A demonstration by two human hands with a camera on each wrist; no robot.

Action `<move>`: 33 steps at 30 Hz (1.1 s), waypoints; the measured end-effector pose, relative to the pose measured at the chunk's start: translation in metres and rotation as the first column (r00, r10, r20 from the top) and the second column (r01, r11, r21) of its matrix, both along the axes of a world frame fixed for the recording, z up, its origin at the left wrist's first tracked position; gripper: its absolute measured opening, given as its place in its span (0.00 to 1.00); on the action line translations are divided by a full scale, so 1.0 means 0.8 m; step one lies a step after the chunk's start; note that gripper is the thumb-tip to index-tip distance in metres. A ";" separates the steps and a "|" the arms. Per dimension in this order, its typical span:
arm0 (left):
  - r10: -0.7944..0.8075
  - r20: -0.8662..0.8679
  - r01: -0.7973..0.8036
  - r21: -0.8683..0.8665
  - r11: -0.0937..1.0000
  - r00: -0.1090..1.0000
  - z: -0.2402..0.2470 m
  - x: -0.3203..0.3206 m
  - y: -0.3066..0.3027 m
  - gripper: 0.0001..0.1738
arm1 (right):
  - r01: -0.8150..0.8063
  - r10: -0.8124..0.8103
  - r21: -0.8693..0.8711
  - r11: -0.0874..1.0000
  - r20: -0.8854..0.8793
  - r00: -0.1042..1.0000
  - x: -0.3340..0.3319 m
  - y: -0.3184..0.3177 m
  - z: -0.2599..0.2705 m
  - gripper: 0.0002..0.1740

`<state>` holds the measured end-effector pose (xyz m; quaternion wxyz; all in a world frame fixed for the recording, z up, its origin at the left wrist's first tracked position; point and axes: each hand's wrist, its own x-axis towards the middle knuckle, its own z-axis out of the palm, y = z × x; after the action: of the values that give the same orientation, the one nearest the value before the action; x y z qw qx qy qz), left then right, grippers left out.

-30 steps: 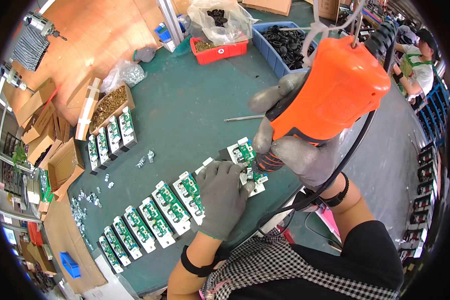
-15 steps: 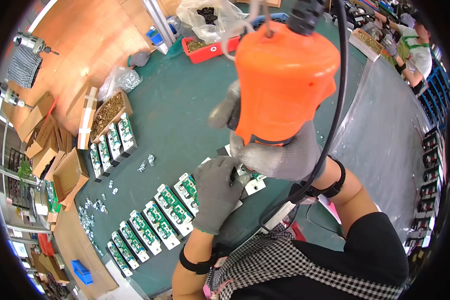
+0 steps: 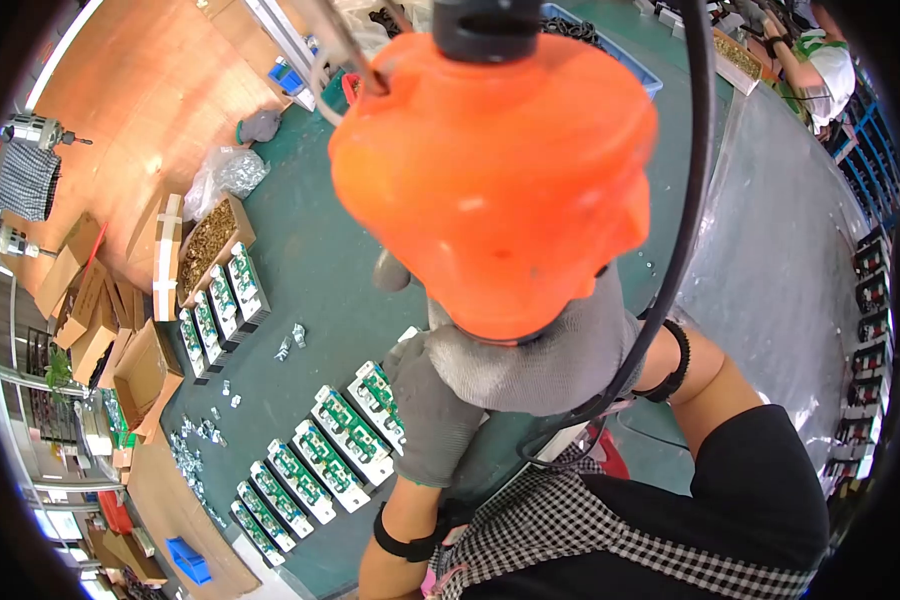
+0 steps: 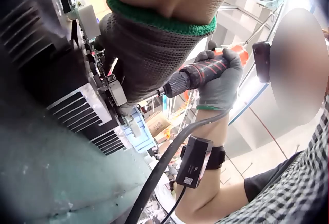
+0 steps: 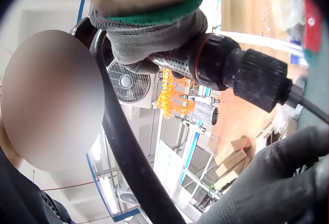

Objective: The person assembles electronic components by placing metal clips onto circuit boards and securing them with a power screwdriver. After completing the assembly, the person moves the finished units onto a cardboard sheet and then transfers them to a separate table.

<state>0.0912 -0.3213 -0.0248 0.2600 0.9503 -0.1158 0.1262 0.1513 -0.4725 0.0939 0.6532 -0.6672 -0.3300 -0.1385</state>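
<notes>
One orange driver (image 3: 495, 190) | inside right grip (image 3: 540, 365) — curled round it | left grip (image 3: 430, 405) beside boards (image 3: 380, 397) — can't tell hold

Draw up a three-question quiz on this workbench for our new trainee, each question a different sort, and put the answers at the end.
1. Multiple choice: which hand grips the orange drill?
A. left
B. right
C. neither

2. True or false: the left hand is bare.

3. Count: in the head view, how many circuit boards stand grouped beside the carton of small brass-colored parts?

Key
1. B: the right hand grips it.
2. False: it wears a gray glove with a green cuff.
3. Four.
</notes>
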 end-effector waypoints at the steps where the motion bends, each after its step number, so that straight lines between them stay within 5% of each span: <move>1: 0.003 0.001 -0.002 -0.009 1.000 1.000 0.000 0.000 -0.001 0.14 | 0.039 -0.038 -0.029 0.999 0.059 0.998 0.000 0.000 -0.001 0.18; 8: 0.027 0.072 -0.020 -0.096 0.995 0.997 0.010 0.003 -0.009 0.09 | 0.015 -0.016 -0.037 0.999 -0.022 1.000 0.001 0.005 -0.002 0.28; 11: 0.025 0.106 -0.018 -0.073 0.997 0.994 0.011 0.001 -0.010 0.10 | -0.013 0.014 0.088 0.996 -0.016 1.000 0.007 0.010 -0.027 0.34; 16: 0.023 0.084 -0.028 0.060 0.998 0.996 0.006 -0.001 -0.008 0.11 | -0.077 0.078 0.098 0.992 -0.008 0.997 0.002 0.009 -0.016 0.33; 21: -0.038 -0.037 0.036 -0.055 0.998 0.999 0.023 -0.003 -0.004 0.10 | -0.124 0.125 0.215 0.969 0.008 0.992 0.019 0.016 0.008 0.27; 23: -0.057 -0.022 0.055 -0.083 0.995 0.998 0.035 -0.001 0.004 0.12 | 0.015 -0.028 0.093 0.996 0.131 0.991 0.030 0.012 0.016 0.29; 26: 0.005 -0.004 -0.005 -0.121 0.993 1.000 0.054 0.005 0.024 0.14 | -0.046 0.074 0.258 0.965 -0.101 0.992 0.037 0.016 0.009 0.28; 33: 0.100 0.164 -0.076 -0.147 0.986 0.981 0.109 0.015 0.052 0.15 | -0.052 0.082 0.235 0.971 -0.118 0.990 0.044 0.022 -0.008 0.29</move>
<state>0.1036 -0.2796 0.0626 0.3095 0.9196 -0.0863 0.2262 0.1868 -0.4548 0.0875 0.7503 -0.5827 -0.2919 -0.1111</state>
